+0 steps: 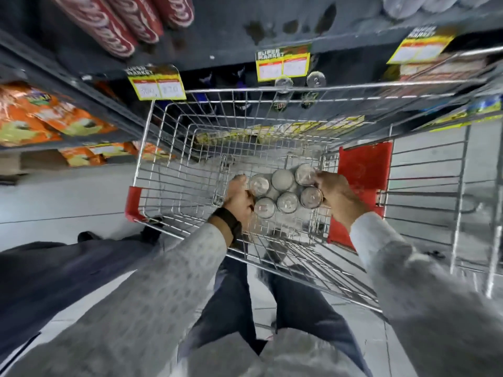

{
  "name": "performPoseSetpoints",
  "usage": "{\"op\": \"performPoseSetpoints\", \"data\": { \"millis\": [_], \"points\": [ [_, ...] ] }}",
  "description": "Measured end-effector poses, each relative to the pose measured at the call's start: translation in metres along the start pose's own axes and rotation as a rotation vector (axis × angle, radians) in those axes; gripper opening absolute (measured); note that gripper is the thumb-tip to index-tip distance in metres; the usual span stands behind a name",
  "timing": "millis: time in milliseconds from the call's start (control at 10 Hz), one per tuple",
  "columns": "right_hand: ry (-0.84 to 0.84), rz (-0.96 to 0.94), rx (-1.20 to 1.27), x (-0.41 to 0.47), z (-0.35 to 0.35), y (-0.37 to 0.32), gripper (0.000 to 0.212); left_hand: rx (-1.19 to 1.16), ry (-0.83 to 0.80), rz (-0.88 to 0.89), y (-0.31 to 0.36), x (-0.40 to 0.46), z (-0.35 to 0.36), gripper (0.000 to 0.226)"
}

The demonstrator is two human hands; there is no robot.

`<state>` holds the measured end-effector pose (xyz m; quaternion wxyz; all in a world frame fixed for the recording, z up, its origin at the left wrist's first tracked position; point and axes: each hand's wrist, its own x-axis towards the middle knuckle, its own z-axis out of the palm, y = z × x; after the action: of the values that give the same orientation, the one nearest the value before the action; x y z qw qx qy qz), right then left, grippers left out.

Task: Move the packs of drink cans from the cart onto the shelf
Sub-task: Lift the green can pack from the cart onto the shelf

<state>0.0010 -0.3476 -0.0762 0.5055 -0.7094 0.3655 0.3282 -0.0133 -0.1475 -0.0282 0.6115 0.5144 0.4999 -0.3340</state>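
A shrink-wrapped pack of silver-topped drink cans (284, 190) sits inside the wire cart (168, 131), seen from above. My left hand (239, 198) grips the pack's left end, and my right hand (336, 193) grips its right end. The dark shelf (217, 42) stands beyond the cart, with yellow price tags (283, 63) along its edge. I cannot tell whether the pack rests on the cart's floor or hangs just above it.
Red packs (122, 20) lie on the upper shelf at left. Orange packs (40, 115) fill the left shelf. Dark bottles (283, 93) stand on the shelf behind the cart's front wall. A second wire cart (435, 186) stands close on the right.
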Motion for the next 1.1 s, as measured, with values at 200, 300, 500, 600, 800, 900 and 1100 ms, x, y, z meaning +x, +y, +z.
{"op": "performPoseSetpoints", "data": {
  "millis": [200, 300, 500, 600, 800, 900, 1100],
  "points": [
    [0.1, -0.014, 0.122, -0.094, -0.045, -0.065, 0.033, 0.059, -0.053, 0.175, 0.044, -0.077, -0.024, 0.088],
    [0.134, -0.088, 0.09, -0.142, -0.063, -0.117, 0.016, 0.035, -0.103, 0.298, 0.084, -0.128, -0.026, 0.085],
    [0.215, -0.371, 0.11, -0.176, -0.089, -0.222, 0.017, 0.033, -0.233, 0.481, 0.164, -0.197, -0.017, 0.07],
    [0.252, -0.44, 0.04, -0.155, -0.095, -0.281, 0.016, -0.033, -0.252, 0.507, 0.205, -0.204, -0.003, 0.071],
    [0.256, -0.477, -0.007, -0.091, -0.091, -0.37, 0.015, -0.07, -0.231, 0.51, 0.278, -0.182, 0.021, 0.051],
    [0.233, -0.443, 0.012, -0.074, -0.087, -0.39, 0.033, -0.075, -0.228, 0.482, 0.297, -0.171, 0.027, 0.05],
    [0.226, -0.388, -0.077, -0.049, -0.083, -0.392, 0.045, -0.064, -0.259, 0.464, 0.309, -0.149, 0.032, 0.045]
  ]
}}
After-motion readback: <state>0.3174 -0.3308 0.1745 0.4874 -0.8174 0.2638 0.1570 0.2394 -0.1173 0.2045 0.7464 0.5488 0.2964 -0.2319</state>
